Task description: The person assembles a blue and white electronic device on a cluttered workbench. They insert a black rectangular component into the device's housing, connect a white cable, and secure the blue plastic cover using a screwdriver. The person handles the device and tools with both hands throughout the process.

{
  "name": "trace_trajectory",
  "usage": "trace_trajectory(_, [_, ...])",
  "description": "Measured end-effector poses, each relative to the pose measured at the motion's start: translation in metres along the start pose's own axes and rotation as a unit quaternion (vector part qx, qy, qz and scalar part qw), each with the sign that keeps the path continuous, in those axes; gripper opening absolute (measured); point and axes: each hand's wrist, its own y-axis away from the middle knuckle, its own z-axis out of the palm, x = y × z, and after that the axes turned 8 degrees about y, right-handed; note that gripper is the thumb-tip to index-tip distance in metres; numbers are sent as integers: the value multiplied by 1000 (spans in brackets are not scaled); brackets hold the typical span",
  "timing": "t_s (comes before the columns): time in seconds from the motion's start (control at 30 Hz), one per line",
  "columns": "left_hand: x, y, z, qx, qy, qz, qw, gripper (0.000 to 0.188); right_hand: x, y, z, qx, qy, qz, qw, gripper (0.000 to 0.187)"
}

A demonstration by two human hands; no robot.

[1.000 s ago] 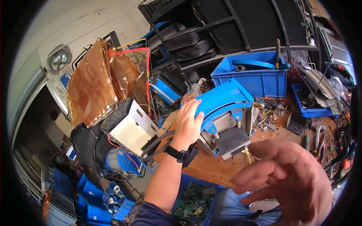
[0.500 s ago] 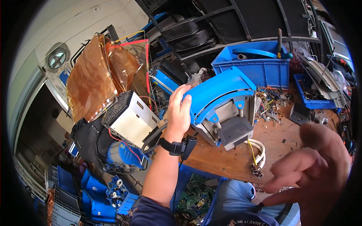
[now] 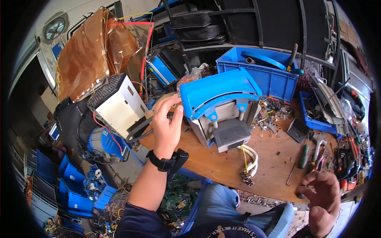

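Note:
A device with a curved blue cover (image 3: 220,89), a grey metal body and a dark grey box (image 3: 232,135) on its front stands upright on the wooden workbench. Beside its left edge is my left hand (image 3: 166,125), fingers stretched out and not wrapped round it; whether the fingertips touch the cover I cannot tell. A dark strap circles that wrist. My right hand (image 3: 322,196) hovers at the bench's front right edge, fingers bent and thumb apart, near several hand tools, among them a green-handled screwdriver (image 3: 304,155). No held object shows in it. White cables (image 3: 251,158) trail from the device.
Behind the device stands a blue crate (image 3: 258,77) with tools in it. Loose screws and scraps (image 3: 272,115) litter the wooden bench (image 3: 206,162). A white metal case (image 3: 119,104) is at left. Below the bench, a blue bin holds green circuit boards (image 3: 178,198).
My left hand has slid down from the blue cover's upper left to beside its edge. My right hand has moved down toward the tools. The whole view has shifted.

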Motion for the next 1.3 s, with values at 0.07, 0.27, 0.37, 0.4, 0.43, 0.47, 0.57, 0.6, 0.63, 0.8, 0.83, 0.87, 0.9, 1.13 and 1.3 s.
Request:
trace_trajectory(0.07, [3,7,2,-17,-35,12,999,20,14,-1,6,104,19,-22,994,57])
trace_trajectory(0.27, [15,11,17,-44,-125,149,980,35,24,-54,7,-11,371,-168,913,27])
trace_trajectory(0.37, [21,13,19,-60,-163,148,974,38,31,-117,26,-6,483,-304,821,20])
trace_trajectory(0.4, [22,16,19,-59,-174,131,974,44,33,-142,34,1,485,-326,812,21])
trace_trajectory(0.43, [23,19,19,-53,-164,113,978,48,35,-166,45,2,490,-351,798,22])
trace_trajectory(0.47, [23,21,18,-47,-155,97,982,53,37,-188,57,-12,502,-360,786,22])
trace_trajectory(0.57, [19,27,16,-44,-137,51,988,66,39,-239,89,-64,562,-405,718,20])
trace_trajectory(0.6, [17,29,14,-46,-133,35,989,70,41,-250,97,-77,593,-394,698,21])
trace_trajectory(0.63, [14,31,14,-46,-124,31,991,73,42,-257,103,-86,605,-394,687,21])
trace_trajectory(0.8, [3,36,16,-66,-96,2,993,83,45,-274,115,-109,641,-388,653,16])
trace_trajectory(0.83, [1,35,17,-70,-87,-2,994,84,45,-276,116,-110,642,-387,652,15])
trace_trajectory(0.87, [0,33,19,-70,-73,0,995,85,46,-276,116,-112,645,-394,645,15])
trace_trajectory(0.9, [-1,32,20,-67,-79,-1,995,85,45,-277,116,-113,647,-401,639,14])
trace_trajectory(1.13, [2,29,23,-70,-90,-20,993,83,38,-273,120,-127,677,-399,606,18])
trace_trajectory(1.3, [-1,28,21,-79,-121,5,989,82,37,-273,120,-133,685,-399,595,17])
